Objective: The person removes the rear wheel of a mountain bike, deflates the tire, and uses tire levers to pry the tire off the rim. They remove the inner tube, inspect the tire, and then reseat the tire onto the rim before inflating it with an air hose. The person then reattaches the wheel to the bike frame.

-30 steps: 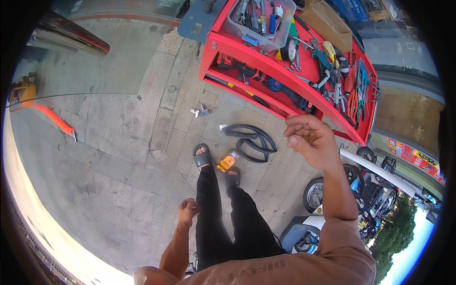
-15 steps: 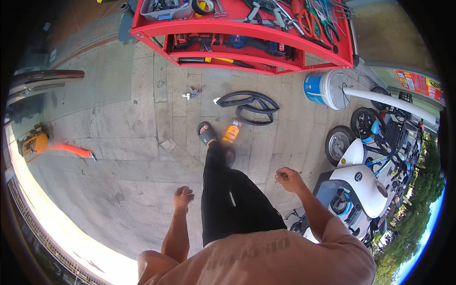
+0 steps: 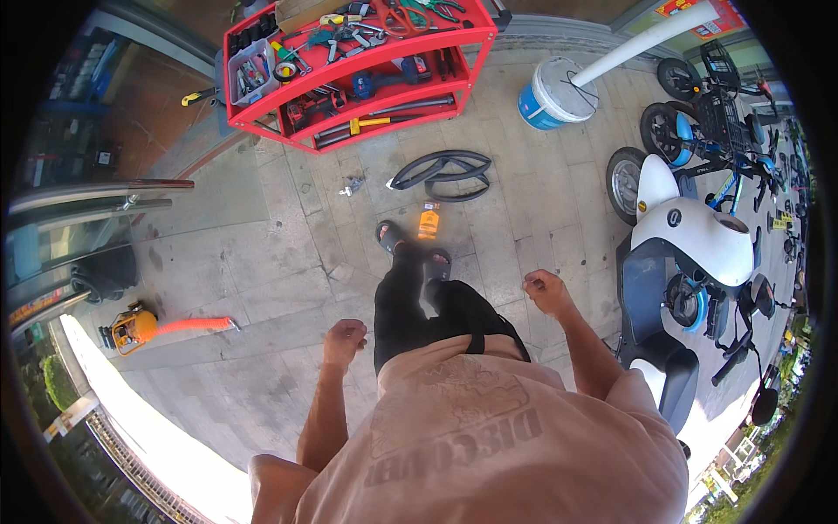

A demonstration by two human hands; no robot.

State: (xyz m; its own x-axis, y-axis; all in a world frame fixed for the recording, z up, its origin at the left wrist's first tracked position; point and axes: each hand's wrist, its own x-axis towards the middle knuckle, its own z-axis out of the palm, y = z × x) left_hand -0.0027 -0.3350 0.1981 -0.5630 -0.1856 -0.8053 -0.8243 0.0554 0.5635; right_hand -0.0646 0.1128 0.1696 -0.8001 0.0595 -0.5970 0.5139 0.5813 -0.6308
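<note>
Over the paved ground my left hand [image 3: 346, 341] hangs beside my hip, fingers curled inward and nothing visible in them. My right hand [image 3: 547, 291] is held out on the other side, also loosely closed, with no object showing. Neither touches anything. Ahead of my sandalled feet lies an orange package [image 3: 429, 222], nearly flat on the paving. Beyond it is a black rubber inner tube [image 3: 445, 171], folded into loops. Small silvery metal parts [image 3: 351, 186] lie to the tube's left.
A red tool cart [image 3: 349, 80] with pliers, wrenches and power tools stands ahead. Right of it is a blue-and-white bucket [image 3: 559, 92] with a white pipe [image 3: 646, 45]. A white scooter [image 3: 681, 236] stands at right. An orange compressor [image 3: 133, 329] with a coiled hose sits at left.
The view has swung, so the cart now appears farther left and the scooter shows more fully. My feet, formerly in mid-stride, are now nearly side by side. Both hands remain curled.
</note>
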